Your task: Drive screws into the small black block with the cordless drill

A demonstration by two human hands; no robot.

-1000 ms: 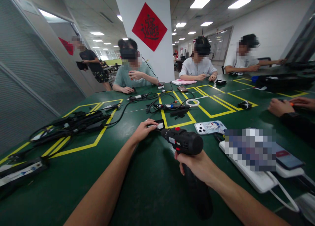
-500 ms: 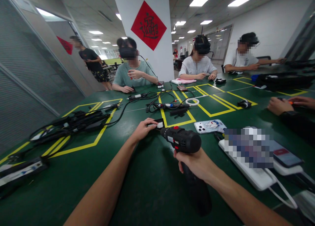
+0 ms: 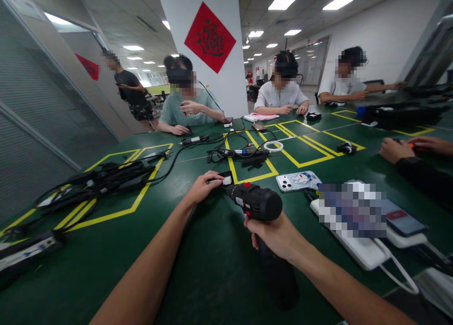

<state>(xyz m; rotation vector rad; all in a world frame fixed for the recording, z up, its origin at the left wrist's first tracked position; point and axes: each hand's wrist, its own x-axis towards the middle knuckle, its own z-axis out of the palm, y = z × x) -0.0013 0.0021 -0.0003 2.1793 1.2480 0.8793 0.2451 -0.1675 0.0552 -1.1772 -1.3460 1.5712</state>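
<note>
My right hand (image 3: 272, 233) is wrapped round the grip of a black cordless drill (image 3: 258, 201) with red buttons. The drill's chuck points left and away from me. Just past the chuck, a small black part with a white block (image 3: 227, 180) sits low on the green table. My left hand (image 3: 202, 189) holds this part from its left side, fingers closed over its edge. The drill's front end comes right up to the part, but I cannot tell whether the bit touches it.
Right of the drill lie a phone (image 3: 298, 180) and a white power bank (image 3: 348, 235). Black cables (image 3: 106, 183) spread over the left. Yellow tape (image 3: 256, 177) marks the green table (image 3: 116, 263). A co-worker's hands (image 3: 394, 150) are at the right; several people sit opposite.
The whole view has shifted slightly, so things appear a little further left. Both hands keep their grip, and the drill stays at the small part.
</note>
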